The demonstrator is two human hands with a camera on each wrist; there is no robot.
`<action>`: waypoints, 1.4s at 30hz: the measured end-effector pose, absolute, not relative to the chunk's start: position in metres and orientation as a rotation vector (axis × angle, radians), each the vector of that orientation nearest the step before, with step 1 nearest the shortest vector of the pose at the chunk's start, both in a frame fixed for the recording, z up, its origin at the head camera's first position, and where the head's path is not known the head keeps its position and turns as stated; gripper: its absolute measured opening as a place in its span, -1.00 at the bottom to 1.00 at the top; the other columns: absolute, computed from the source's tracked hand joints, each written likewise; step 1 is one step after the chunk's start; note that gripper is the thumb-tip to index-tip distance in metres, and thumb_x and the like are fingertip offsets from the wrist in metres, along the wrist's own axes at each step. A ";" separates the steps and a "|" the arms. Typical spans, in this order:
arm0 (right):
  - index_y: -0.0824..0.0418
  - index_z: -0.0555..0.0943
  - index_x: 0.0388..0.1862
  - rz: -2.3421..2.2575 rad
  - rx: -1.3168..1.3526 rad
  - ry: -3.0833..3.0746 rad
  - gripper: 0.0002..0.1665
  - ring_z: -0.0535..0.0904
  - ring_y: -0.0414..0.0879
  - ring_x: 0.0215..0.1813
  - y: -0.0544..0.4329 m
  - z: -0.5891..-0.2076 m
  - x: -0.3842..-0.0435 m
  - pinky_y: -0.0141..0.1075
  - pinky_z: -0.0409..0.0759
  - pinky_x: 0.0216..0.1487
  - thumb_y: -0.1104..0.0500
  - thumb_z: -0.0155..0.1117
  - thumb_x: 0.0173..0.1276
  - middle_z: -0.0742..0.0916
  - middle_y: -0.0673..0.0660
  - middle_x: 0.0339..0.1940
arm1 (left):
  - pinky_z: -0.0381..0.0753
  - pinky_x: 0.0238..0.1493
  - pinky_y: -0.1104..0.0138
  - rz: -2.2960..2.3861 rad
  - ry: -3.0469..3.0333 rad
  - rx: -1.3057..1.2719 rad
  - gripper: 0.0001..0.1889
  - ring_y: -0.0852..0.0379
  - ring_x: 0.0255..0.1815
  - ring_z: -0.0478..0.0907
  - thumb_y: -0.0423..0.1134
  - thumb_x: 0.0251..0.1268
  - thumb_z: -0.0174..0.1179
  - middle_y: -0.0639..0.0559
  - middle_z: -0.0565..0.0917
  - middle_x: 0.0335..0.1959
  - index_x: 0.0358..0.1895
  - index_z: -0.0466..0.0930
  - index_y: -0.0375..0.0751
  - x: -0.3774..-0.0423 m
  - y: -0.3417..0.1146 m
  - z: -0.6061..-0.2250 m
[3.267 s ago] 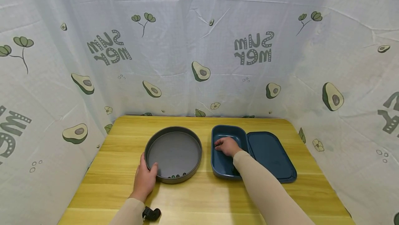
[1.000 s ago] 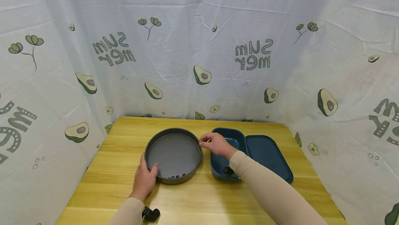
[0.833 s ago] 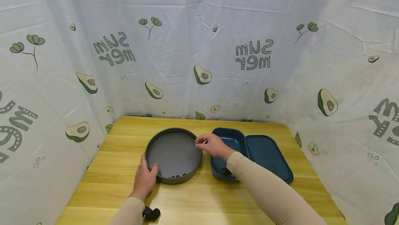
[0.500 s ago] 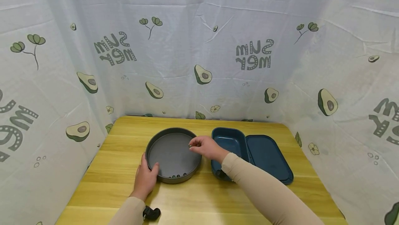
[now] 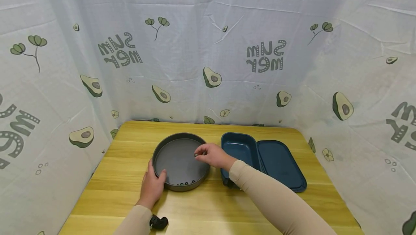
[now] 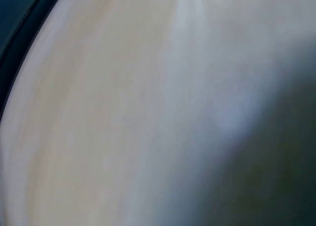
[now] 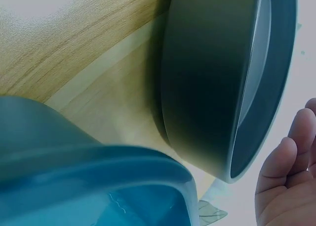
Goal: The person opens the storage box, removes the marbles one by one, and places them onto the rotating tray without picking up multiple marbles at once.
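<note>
A round grey cake pan sits on the table. My left hand grips its near left rim, thumb inside and fingers along the outer wall. Over the pan's right part, my right hand pinches a small dark ball, apparently a marble, between thumb and fingertips. Several similar dark marbles lie inside along the near wall. In the right wrist view, curled fingers show beside the pan, but the held marble is hidden. The left wrist view shows mostly blurred tabletop.
A deep blue rectangular container stands right of the pan, partly covered by the right forearm. Its flat blue lid lies against it on the right. The wooden table ends at a printed curtain behind.
My right hand has moved left from inside the blue container to over the pan, carrying the marble. My left hand has kept its grip on the pan. The head view tilted up slightly.
</note>
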State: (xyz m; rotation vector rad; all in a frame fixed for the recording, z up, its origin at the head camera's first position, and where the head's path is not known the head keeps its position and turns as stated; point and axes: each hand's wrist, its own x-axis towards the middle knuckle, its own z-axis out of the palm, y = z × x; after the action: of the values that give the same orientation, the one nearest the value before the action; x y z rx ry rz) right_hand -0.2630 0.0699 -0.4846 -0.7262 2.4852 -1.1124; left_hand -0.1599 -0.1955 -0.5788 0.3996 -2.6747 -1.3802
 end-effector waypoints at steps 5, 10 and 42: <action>0.18 0.79 0.07 -1.098 -0.727 2.494 -0.75 0.59 -0.16 -0.19 0.069 -0.485 -0.263 -0.31 0.64 -0.19 0.13 0.38 0.51 0.76 0.00 -0.11 | 0.17 0.56 -0.37 -1.378 -2.678 0.404 -0.12 -0.57 0.62 0.09 0.00 0.62 0.07 -0.42 0.16 0.67 0.75 -0.22 -0.22 -0.160 -0.196 -0.580; 0.19 0.78 0.07 -1.099 -0.728 2.491 -0.75 0.59 -0.16 -0.19 0.068 -0.485 -0.262 -0.31 0.64 -0.18 0.14 0.38 0.51 0.76 0.01 -0.11 | 0.15 0.56 -0.37 -1.380 -2.679 0.414 -0.12 -0.57 0.63 0.08 0.00 0.62 0.07 -0.42 0.16 0.67 0.75 -0.22 -0.21 -0.159 -0.197 -0.579; 0.14 0.76 0.18 -1.212 -0.649 2.478 -0.65 0.62 -0.13 -0.08 0.088 -0.469 -0.254 -0.24 0.66 -0.06 0.04 0.37 0.52 0.77 0.04 0.03 | 0.15 0.57 -0.37 -1.407 -2.691 0.409 -0.09 -0.55 0.63 0.07 0.04 0.63 0.05 -0.41 0.10 0.69 0.75 -0.29 -0.18 -0.159 -0.202 -0.581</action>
State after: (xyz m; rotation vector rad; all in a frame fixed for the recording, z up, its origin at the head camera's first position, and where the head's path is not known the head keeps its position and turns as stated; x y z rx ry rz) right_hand -0.2538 0.0881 -0.4692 -0.6486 2.4778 -1.2115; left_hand -0.1591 -0.2023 -0.5807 0.4087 -2.6914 -1.4067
